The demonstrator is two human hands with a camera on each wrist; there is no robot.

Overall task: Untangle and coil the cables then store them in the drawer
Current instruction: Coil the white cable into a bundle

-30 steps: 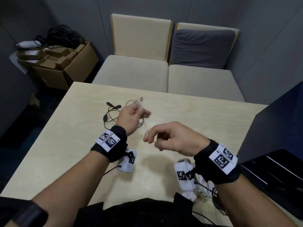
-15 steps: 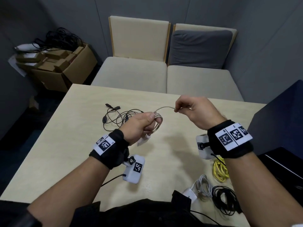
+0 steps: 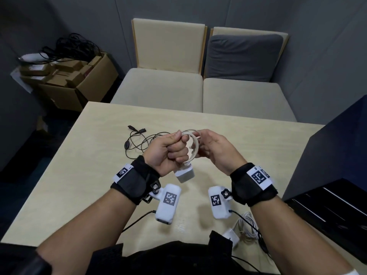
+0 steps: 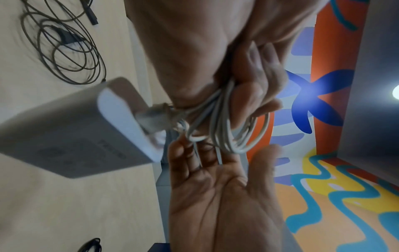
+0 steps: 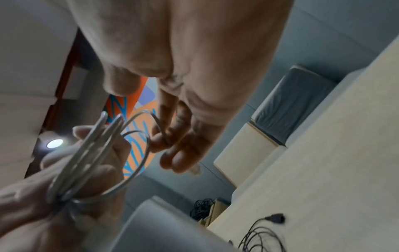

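Observation:
My left hand (image 3: 174, 147) is a fist around a coil of white cable (image 3: 193, 143), held above the table. The coil's white charger block (image 3: 184, 174) hangs just under that fist. Close on the right, my right hand (image 3: 212, 145) has its fingers (image 5: 172, 141) hooked on the coil's outer loop (image 5: 149, 145), and the plug end (image 5: 195, 170) pokes out past them. In the left wrist view the left fingers (image 4: 254, 95) wrap the white strands (image 4: 224, 122) beside the block (image 4: 71, 133). A loose black cable (image 3: 139, 141) lies on the table behind the hands.
The dark drawer cabinet (image 3: 337, 175) stands at the table's right edge. Another coiled white cable with its adapter (image 3: 241, 229) lies near the front right corner. Two chairs (image 3: 198, 92) face the table's far side, and a cardboard box of cables (image 3: 79, 80) sits on the floor at left.
My right hand has come back left from the stretched-out cable end and now meets the left fist. The white cable has gone from a taut strand to a closed loop.

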